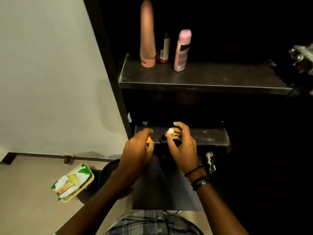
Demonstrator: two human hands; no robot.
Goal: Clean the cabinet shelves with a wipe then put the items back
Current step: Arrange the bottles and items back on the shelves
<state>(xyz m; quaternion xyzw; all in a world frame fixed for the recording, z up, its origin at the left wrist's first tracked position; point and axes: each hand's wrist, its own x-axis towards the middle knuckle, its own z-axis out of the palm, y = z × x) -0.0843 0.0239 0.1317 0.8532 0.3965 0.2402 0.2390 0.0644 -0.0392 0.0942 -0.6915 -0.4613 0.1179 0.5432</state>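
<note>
The dark cabinet has an upper shelf (220, 77) that carries a tall peach tube (147, 36), a dark brown bottle (164, 50) and a pink bottle (182, 50) at its left end. At the front edge of the lower shelf (210, 134), my left hand (137, 153) grips a small item with an orange part (149, 139). My right hand (182, 143) holds a small white-capped item (170, 131) beside a dark object (163, 138). Most of both small items is hidden by my fingers.
A green and white wipes pack (73, 181) lies on a tray on the floor at lower left, beside a round black container (108, 172). A white wall stands left of the cabinet. A metal hinge (210, 161) sticks out near my right wrist.
</note>
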